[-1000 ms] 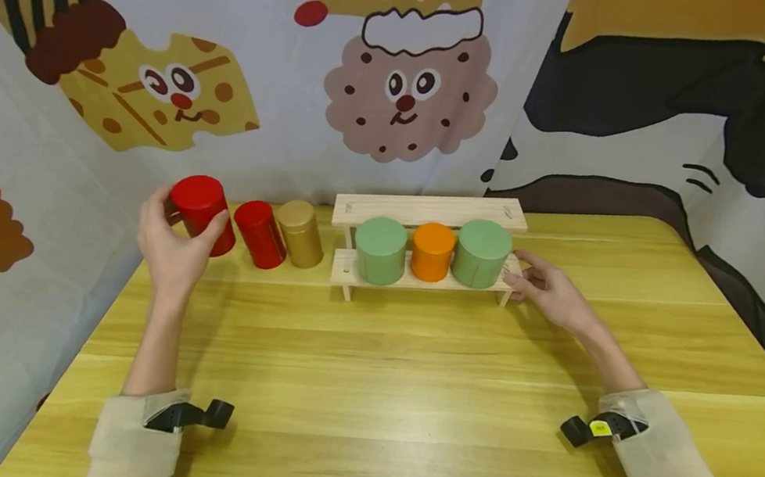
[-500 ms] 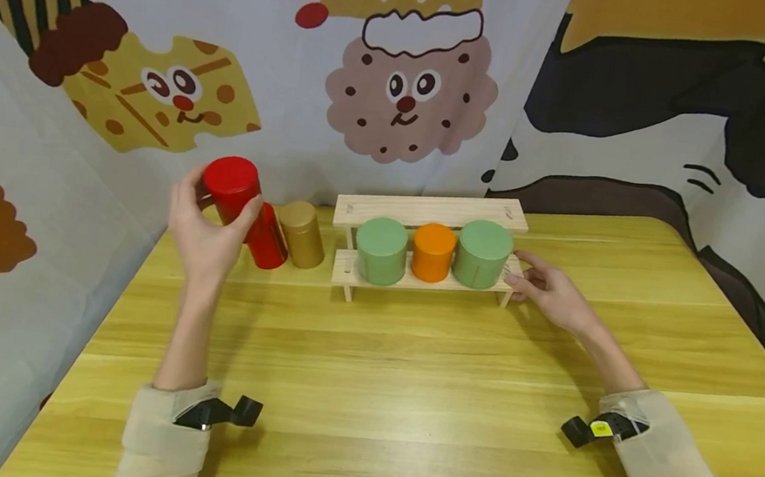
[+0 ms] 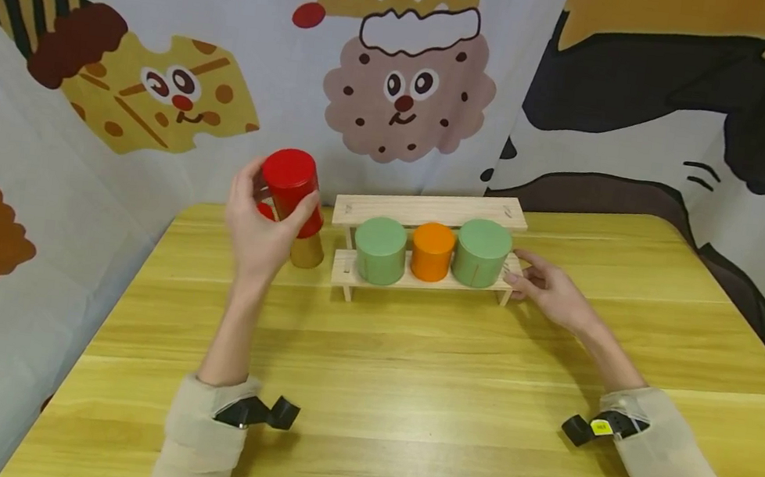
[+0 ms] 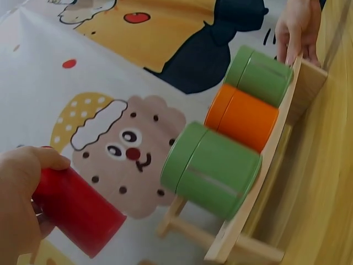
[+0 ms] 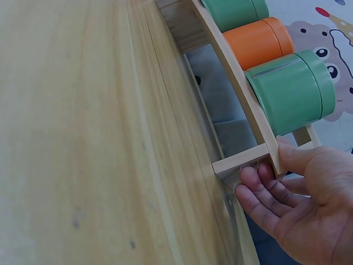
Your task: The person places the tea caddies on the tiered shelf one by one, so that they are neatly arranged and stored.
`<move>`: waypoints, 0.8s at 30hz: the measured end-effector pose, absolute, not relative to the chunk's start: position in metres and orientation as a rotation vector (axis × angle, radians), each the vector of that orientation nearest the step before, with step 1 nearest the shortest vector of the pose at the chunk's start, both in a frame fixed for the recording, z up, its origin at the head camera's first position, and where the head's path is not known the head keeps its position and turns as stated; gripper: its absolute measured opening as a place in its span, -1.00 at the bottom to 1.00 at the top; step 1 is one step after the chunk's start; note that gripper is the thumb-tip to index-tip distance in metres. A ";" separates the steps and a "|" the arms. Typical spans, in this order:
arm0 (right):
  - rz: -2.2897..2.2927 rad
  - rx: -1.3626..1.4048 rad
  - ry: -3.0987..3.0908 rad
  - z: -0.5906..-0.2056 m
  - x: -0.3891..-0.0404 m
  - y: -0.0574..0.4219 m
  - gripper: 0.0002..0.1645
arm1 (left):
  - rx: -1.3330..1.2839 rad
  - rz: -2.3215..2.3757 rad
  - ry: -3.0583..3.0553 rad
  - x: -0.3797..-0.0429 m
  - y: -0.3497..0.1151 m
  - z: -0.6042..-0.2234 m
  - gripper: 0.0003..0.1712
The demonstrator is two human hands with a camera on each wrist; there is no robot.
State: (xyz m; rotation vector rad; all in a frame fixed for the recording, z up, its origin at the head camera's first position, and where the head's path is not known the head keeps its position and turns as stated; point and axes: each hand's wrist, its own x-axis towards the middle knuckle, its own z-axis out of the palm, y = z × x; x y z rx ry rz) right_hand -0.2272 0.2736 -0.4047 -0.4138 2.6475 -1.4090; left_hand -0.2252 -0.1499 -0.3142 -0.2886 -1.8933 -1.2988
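My left hand [image 3: 259, 232] grips a red cylindrical canister [image 3: 293, 177], raised above the table, thumb on one side and fingers round the other. In the left wrist view the same red canister [image 4: 80, 212] is tilted beside the rack. My right hand [image 3: 555, 296] holds the right end of a two-step wooden rack [image 3: 428, 210]; in the right wrist view the thumb lies on the lower board and the fingers curl beneath it. On that lower board stand a green canister [image 3: 381, 252], an orange canister [image 3: 433, 254] and another green canister [image 3: 482, 255].
Behind the left hand are a second red canister [image 3: 265, 211], mostly hidden, and a gold canister [image 3: 306, 252], partly covered by the held one. The wooden table [image 3: 407, 399] meets a cartoon-printed cloth [image 3: 238, 10] along its back.
My left hand has carried the red canister up and to the right, from left of the second red canister to over the gold one. The right hand and the rack have stayed in place.
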 end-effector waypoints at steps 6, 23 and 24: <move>-1.408 -0.410 2.647 -0.406 -0.228 0.274 -0.16 | -0.346 -1.379 -1.846 -0.228 -0.128 -0.310 -0.25; -1.398 -0.379 2.649 -0.406 -0.229 0.272 -0.20 | -0.495 -1.443 -1.869 -0.234 -0.072 -0.300 -0.29; -1.396 -0.386 2.653 -0.406 -0.229 0.272 -0.20 | -0.499 -1.448 -1.870 -0.234 -0.068 -0.299 -0.29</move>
